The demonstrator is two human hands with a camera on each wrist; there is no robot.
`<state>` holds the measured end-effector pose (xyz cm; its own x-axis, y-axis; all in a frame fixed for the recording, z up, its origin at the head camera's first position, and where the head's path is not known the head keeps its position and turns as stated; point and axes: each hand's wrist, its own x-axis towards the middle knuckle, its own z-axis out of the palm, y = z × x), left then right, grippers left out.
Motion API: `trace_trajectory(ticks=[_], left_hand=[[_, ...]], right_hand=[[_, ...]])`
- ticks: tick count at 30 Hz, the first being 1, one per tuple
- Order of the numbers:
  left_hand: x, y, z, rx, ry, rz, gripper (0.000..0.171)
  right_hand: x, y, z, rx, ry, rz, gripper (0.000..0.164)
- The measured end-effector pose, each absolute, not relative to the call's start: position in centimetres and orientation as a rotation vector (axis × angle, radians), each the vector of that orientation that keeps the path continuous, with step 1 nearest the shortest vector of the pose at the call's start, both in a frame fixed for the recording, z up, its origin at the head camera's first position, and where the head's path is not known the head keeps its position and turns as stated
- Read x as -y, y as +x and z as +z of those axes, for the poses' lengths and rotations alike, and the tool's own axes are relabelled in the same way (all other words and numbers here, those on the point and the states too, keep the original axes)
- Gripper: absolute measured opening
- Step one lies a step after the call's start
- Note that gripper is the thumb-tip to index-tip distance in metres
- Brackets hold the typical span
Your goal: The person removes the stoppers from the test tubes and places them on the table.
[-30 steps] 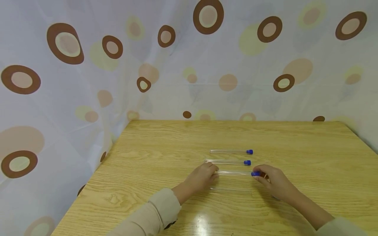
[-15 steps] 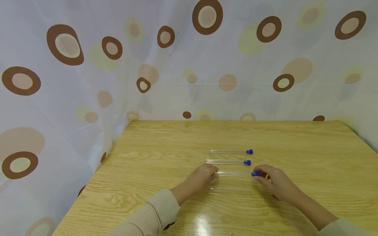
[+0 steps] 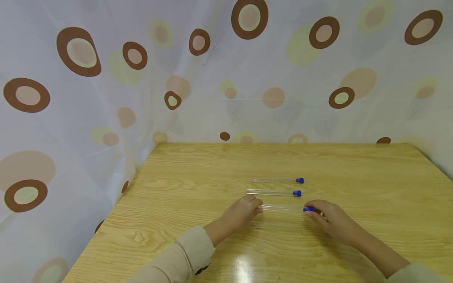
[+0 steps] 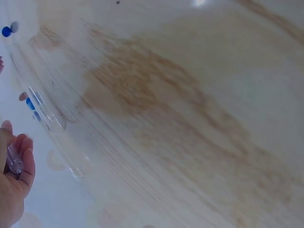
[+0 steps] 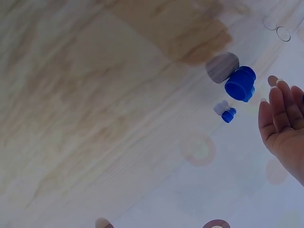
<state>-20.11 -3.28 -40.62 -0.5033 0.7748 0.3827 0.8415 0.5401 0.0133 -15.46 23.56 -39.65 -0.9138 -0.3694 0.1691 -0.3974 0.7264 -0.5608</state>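
Note:
Between both hands lies a clear test tube [image 3: 281,207], near the middle of the table. My left hand [image 3: 242,214] grips its left end; in the left wrist view the rounded end pokes out of the curled fingers [image 4: 28,164]. At the tube's right end my right hand [image 3: 332,220] pinches a small blue cap [image 3: 308,209] between thumb and fingers. In the right wrist view only a sliver of this cap [image 5: 302,99] shows at the frame edge. An uncapped clear tube [image 3: 277,225] lies nearer the person, parallel to the held one.
Two clear tubes with blue caps lie beyond the hands: the nearer capped tube [image 3: 270,192] and the farther capped tube [image 3: 276,180], caps to the right. They rest on a wood-grain table [image 3: 170,236]. A patterned curtain [image 3: 212,78] hangs behind and at the left.
My right hand and the blue cap have shifted slightly to the right, and less of the cap shows. The left hand keeps its grip in nearly the same place.

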Motion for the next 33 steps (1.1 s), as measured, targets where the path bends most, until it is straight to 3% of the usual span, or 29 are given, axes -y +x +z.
trace_trajectory(ticks=[13, 33], left_hand=[[3.31, -20.09, -40.47, 2.456, -1.346, -0.321, 0.018], [3.40, -20.04, -40.40, 2.418, -1.368, -0.289, 0.015]], right_hand=[[-23.76, -15.78, -39.92, 2.868, 0.762, 0.940, 0.017], [-23.74, -15.70, -40.17, 2.788, 0.719, 0.770, 0.018]])
